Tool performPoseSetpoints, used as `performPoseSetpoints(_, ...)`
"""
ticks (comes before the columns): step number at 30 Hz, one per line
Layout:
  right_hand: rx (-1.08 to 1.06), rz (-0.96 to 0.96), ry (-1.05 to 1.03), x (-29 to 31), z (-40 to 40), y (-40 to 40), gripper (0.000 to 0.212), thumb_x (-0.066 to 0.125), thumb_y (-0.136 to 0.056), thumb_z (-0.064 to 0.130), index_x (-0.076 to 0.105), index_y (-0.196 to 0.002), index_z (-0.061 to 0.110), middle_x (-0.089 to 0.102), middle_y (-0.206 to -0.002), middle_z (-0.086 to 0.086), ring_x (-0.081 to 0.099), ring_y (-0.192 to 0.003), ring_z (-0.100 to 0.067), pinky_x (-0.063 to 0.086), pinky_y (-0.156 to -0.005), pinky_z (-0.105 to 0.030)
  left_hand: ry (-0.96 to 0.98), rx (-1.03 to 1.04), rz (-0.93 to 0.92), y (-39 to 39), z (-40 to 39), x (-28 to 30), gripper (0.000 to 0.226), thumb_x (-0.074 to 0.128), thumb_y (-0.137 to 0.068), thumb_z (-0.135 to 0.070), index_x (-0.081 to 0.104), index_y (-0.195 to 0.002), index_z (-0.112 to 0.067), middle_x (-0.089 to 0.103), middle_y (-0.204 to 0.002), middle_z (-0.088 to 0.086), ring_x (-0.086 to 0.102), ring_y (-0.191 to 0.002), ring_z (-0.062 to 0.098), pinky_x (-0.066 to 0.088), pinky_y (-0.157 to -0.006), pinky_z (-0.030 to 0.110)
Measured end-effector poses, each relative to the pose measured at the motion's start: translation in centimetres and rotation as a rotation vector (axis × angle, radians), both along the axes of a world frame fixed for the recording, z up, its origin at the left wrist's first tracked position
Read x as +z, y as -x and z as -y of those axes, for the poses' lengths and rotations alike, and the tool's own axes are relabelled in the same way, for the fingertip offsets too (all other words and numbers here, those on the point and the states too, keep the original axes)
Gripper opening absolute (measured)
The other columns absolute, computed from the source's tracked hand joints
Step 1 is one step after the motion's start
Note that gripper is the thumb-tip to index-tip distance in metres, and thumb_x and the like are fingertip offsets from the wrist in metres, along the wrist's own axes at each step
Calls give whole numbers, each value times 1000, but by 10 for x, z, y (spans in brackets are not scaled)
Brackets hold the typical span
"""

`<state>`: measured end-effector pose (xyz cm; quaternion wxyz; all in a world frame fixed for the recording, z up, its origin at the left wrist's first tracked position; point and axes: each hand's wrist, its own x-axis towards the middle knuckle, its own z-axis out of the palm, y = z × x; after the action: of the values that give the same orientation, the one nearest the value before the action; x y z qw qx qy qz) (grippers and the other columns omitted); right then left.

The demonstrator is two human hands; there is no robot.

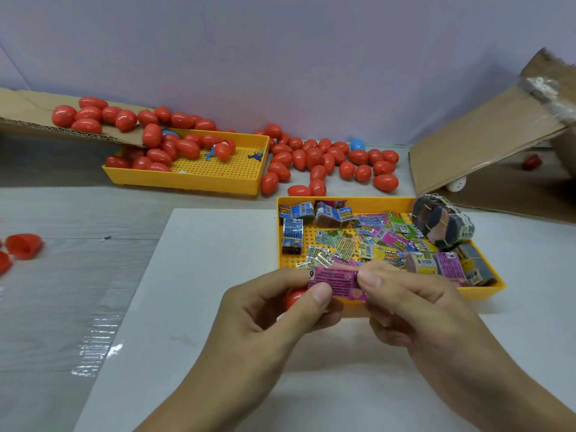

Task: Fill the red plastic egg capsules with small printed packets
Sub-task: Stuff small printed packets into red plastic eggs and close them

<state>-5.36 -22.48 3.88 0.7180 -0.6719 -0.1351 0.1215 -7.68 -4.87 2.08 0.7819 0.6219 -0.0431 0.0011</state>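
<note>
1. A pink printed packet (338, 283) is held up between both hands, just in front of the near rim of the right-hand yellow tray (486, 294), above the white board (193, 275) on the worktop (62, 213).
2. The left hand (265, 319) pinches the packet's left end, thumb on its front face; a red egg capsule (294, 298) sits tucked in behind the thumb, only partly in sight.
3. The right hand (417, 310) pinches the packet's right end with thumb and curled fingers.
4. The tray behind the hands holds a loose heap of small printed packets (374, 241) in pink, blue, green and yellow, plus banded bundles (442, 226) at its far right corner.
5. A second yellow tray (218, 179) stands toward the worktop's far left, with red capsules (162, 154) spilling into it from a cardboard flap (28, 110).
6. More red capsules (327, 160) lie scattered along the far edge between the trays, a blue one (357, 144) among them.
7. Open red capsule halves (23, 244) rest at the left edge.
8. A cardboard box (486, 151) leans at the far right corner.
</note>
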Motion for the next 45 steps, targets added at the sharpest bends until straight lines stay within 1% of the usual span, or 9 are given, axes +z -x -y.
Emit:
performPoseSetpoints(4, -24, -28, -22, -3, 3, -2, 34, 72, -71, 51, 81, -90, 24, 40, -61, 2, 30, -55, -14, 26, -42, -19, 19, 24, 17, -1, 0, 0, 21, 74, -73, -32, 79, -85, -15, 75, -87, 15, 75, -80, 22, 61, -76, 32)
performPoseSetpoints(9, -32, 87, 1, -4, 5, 1, 54, 77, -66, 60, 76, -108, 27, 59, -77, -18, 46, -58, -13, 39, -48, -21, 44, 48, 19, -2, -2, 1, 24, 76, -73, -32, 77, -85, -11, 74, -86, 14, 74, -80, 22, 61, -75, 32)
performPoseSetpoints(13, -103, 504, 248, -4, 3, 6, 37, 73, -79, 40, 72, -115, 30, 65, -105, 2, 64, -86, -16, 50, -64, -24, 50, 46, 21, -1, -3, 3, 21, 77, -71, -32, 75, -79, -12, 73, -80, 13, 74, -76, 21, 61, -71, 32)
performPoseSetpoints(16, -129, 637, 360, -5, 1, 9, 42, 75, -77, 36, 68, -118, 29, 62, -113, 6, 64, -96, -20, 49, -65, -25, -14, 44, 36, 0, -4, 5, 21, 78, -70, -33, 76, -79, -14, 74, -80, 14, 74, -74, 24, 60, -68, 30)
performPoseSetpoints(23, -88, 623, 377, -3, 3, 7, 44, 77, -80, 24, 66, -122, 30, 64, -88, 9, 58, -69, -15, 43, -50, -25, -185, -41, 85, 0, -11, 10, 25, 80, -71, -32, 76, -81, -10, 71, -83, 11, 71, -71, 25, 60, -63, 31)
performPoseSetpoints(26, -42, 510, 322, -1, 3, 7, 13, 76, -79, 35, 73, -91, 31, 63, -76, 7, 54, -60, -14, 42, -47, -31, -185, -85, 87, 1, -11, 12, 20, 81, -70, -30, 77, -80, -12, 70, -84, 11, 71, -72, 24, 60, -64, 32)
performPoseSetpoints(34, -30, -190, -227, 3, 0, 4, 46, 96, -46, 35, 72, -74, 9, 64, -64, -15, 59, -52, -16, 39, -38, -21, -160, -89, 11, 3, -9, 8, 29, 88, -56, -31, 76, -81, -20, 76, -84, 9, 74, -80, 20, 59, -69, 28)
performPoseSetpoints(38, -74, -318, -208, 1, -9, 10, 48, 98, -33, 38, 68, -64, 15, 53, -62, -3, 25, -50, -12, 20, -40, -20, -136, -92, 34, 2, -6, 6, 25, 83, -68, -27, 78, -88, -14, 72, -87, 11, 72, -75, 21, 62, -70, 36)
performPoseSetpoints(45, -109, -330, -176, 2, -9, 10, 22, 84, -51, 27, 71, -67, 18, 40, -52, 4, 27, -41, -6, 24, -36, -16, -117, -118, 114, 0, -5, 2, 19, 75, -77, -22, 80, -88, -8, 68, -88, 15, 68, -76, 27, 60, -65, 30)
